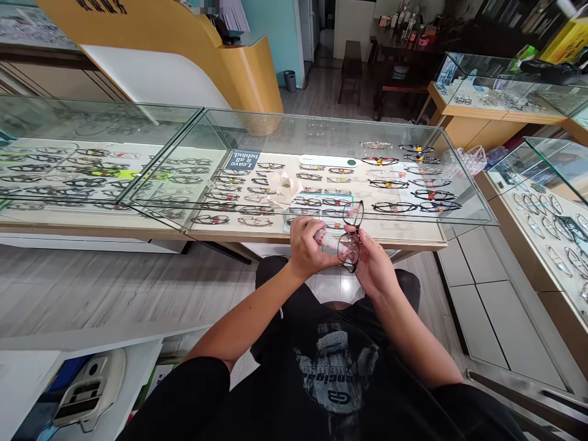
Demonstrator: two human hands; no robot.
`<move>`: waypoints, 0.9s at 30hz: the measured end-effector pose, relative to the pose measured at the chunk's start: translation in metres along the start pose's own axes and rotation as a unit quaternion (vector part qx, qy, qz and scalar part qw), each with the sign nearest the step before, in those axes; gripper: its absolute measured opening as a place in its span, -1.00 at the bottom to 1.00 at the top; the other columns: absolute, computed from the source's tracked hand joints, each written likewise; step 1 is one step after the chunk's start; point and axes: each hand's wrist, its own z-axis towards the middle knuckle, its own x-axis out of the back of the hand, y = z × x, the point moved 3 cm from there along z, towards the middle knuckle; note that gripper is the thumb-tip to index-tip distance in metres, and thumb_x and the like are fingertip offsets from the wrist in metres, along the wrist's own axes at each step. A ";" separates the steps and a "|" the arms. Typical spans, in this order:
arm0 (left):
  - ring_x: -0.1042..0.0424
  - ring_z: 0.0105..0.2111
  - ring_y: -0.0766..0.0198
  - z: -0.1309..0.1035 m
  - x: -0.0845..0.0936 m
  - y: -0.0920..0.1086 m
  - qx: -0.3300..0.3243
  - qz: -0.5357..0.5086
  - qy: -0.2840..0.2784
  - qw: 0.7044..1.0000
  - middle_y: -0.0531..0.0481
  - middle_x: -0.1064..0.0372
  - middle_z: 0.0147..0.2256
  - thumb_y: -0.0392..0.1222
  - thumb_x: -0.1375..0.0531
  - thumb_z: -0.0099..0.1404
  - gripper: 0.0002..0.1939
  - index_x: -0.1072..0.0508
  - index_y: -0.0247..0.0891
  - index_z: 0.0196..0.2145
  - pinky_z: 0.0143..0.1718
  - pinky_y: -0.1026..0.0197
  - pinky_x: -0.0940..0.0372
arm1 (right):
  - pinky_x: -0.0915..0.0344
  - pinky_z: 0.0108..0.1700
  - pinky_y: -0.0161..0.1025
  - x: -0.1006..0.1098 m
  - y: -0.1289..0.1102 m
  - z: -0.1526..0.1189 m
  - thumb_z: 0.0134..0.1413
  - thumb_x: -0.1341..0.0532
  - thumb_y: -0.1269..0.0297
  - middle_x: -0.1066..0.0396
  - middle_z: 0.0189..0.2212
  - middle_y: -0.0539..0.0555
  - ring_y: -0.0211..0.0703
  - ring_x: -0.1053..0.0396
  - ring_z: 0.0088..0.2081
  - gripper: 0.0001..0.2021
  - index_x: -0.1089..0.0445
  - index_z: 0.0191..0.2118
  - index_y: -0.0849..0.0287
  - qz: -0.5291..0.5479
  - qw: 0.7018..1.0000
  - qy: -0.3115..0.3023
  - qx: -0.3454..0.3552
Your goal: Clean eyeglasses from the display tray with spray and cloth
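Observation:
My left hand [305, 248] is wrapped round a small white bottle with red markings [325, 239], its end pointing at the glasses. In my right hand [375, 263] is a pair of dark-rimmed eyeglasses [353, 211], held upright on end by the bridge and rim. Spots or droplets seem to show on the lenses, though I cannot tell which. Both hands are close together over the front edge of the glass display case [321, 116]. A crumpled cream cloth or tissue [283, 188] lies on the case beyond my left hand.
Rows of eyeglass frames [394, 207] lie inside the case, beside a dark sign [243, 160]. More glass cases [546, 233] stand at the right. At lower left, a white device [85, 392] sits on a shelf. A bench [351, 67] stands farther back.

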 end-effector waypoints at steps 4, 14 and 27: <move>-0.43 -0.19 -0.03 0.000 -0.001 0.003 0.002 -0.003 -0.025 1.000 -0.10 -0.39 -0.26 0.59 -0.37 -0.01 -0.13 -0.29 -0.11 -0.03 -0.04 -0.18 -0.33 | -0.45 -0.27 -0.21 -0.001 0.004 0.002 0.21 -0.37 -0.11 -0.60 -0.12 0.08 -0.07 -0.49 -0.18 -0.63 -0.64 -0.07 0.05 -0.011 1.000 -0.006 -0.012; -0.42 -0.07 -0.04 0.020 0.035 -0.045 0.079 0.003 -0.030 0.996 -0.20 -0.35 -0.12 0.43 -0.30 0.25 -0.32 -0.21 -0.13 -0.01 0.01 -0.18 -0.38 | -0.51 -0.12 -0.17 0.003 -0.002 -0.001 0.20 -0.40 -0.09 -0.64 -0.06 0.09 -0.05 -0.54 -0.12 -0.65 -0.66 -0.07 0.03 0.001 1.000 -0.013 -0.006; -0.48 -0.06 -0.02 0.081 0.107 -0.230 0.269 0.083 -0.028 0.959 -0.26 -0.48 -0.02 0.10 -0.32 0.36 -0.58 -0.45 -0.24 0.00 0.16 -0.12 -0.37 | -0.39 0.25 0.04 0.005 -0.010 -0.012 0.30 -0.37 -0.05 -0.68 -0.07 0.11 0.09 -0.55 0.09 -0.72 -0.69 -0.10 0.00 -0.091 0.992 -0.058 0.072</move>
